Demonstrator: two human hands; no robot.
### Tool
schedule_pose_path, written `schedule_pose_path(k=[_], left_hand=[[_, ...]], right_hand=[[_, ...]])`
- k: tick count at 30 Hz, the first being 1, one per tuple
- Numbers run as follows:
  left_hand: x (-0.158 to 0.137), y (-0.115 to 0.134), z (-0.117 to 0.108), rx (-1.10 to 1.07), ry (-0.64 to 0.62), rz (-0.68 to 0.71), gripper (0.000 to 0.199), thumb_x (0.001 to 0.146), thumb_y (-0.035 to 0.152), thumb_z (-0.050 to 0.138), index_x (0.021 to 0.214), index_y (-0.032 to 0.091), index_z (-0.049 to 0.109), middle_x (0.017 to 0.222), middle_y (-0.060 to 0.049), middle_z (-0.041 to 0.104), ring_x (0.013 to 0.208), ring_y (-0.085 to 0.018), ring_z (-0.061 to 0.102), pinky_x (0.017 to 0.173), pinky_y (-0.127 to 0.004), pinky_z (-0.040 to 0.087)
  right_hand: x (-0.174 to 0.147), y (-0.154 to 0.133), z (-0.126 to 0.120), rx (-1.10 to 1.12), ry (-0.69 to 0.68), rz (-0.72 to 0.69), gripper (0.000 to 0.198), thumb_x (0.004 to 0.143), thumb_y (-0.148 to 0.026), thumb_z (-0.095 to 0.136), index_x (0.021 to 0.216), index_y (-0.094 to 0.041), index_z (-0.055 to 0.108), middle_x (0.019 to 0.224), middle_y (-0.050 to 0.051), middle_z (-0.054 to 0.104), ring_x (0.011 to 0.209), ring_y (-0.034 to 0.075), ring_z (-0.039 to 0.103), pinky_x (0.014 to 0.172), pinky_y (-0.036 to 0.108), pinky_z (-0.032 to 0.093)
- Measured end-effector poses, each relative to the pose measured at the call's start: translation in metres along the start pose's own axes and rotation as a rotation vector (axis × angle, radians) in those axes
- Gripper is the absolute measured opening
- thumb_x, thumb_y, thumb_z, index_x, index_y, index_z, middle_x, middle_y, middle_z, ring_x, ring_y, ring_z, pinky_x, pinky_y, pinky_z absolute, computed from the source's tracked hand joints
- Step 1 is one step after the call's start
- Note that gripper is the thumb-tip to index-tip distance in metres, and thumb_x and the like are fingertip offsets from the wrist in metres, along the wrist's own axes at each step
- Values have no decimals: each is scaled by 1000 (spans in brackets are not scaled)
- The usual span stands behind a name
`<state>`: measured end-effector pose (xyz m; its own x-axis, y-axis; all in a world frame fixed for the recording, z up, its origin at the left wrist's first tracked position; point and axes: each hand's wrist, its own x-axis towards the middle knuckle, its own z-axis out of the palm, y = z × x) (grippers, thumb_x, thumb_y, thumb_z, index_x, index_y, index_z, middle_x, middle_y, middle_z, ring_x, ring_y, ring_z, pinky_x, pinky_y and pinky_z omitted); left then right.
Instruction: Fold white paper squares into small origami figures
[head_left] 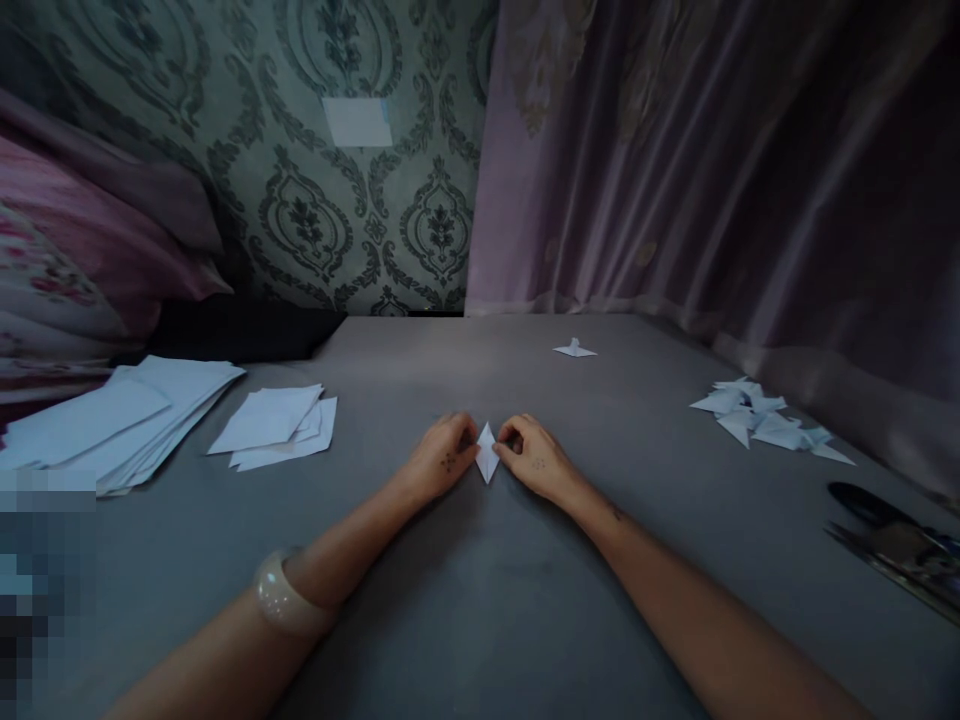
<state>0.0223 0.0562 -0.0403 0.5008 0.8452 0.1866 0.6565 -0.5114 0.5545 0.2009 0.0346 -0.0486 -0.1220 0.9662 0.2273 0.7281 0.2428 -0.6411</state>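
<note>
A small diamond of folded white paper [487, 456] sits upright in outline between my two hands, over the middle of the grey surface [495, 620]. My left hand [444, 455] pinches its left corner between thumb and curled fingers. On the opposite side my right hand [538, 458] grips the right corner in the same way. A crease runs down the paper's lower half. The fingertips behind the paper are partly hidden.
Left of my hands lie a pile of small white sheets [274, 420] and a larger paper stack [135, 420]. Several folded paper cranes [765, 412] are heaped at right, near dark scissors-like tools [896, 540]. One more folded crane [575, 349] stands farther back.
</note>
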Motion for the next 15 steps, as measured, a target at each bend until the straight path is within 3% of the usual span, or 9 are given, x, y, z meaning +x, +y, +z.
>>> schedule_pose_path(k=[4,7,11,15], left_hand=[[-8,21,-2,313,-121,149,23,86,8,41,93,15,62,96,-10,60,93,-22,55,79,-32,45],[-12,39,-4,505,-241,161,26,86,6,39,95,11,63,96,-15,60,96,-27,55,77,-36,47],[-16,43,-6,528,-273,151,31,79,2,43,103,8,61,101,-17,59,96,-28,54,73,-36,49],[-19,36,-10,490,-246,172,29,71,2,46,92,13,63,96,-14,59,93,-27,55,71,-33,49]], right_hand=[[-8,-3,-2,-33,-74,-176,17,84,-12,51,91,-18,64,85,2,57,79,12,54,72,24,40],[-16,-9,-7,-189,-156,-227,28,86,-8,44,102,-20,64,95,5,58,84,14,56,74,25,40],[-24,-21,-16,-462,-242,-239,35,90,-11,39,116,-22,59,110,9,57,91,18,56,73,29,40],[-27,-32,-23,-606,-279,-267,35,92,-12,35,116,-22,58,108,10,58,95,22,56,70,32,39]])
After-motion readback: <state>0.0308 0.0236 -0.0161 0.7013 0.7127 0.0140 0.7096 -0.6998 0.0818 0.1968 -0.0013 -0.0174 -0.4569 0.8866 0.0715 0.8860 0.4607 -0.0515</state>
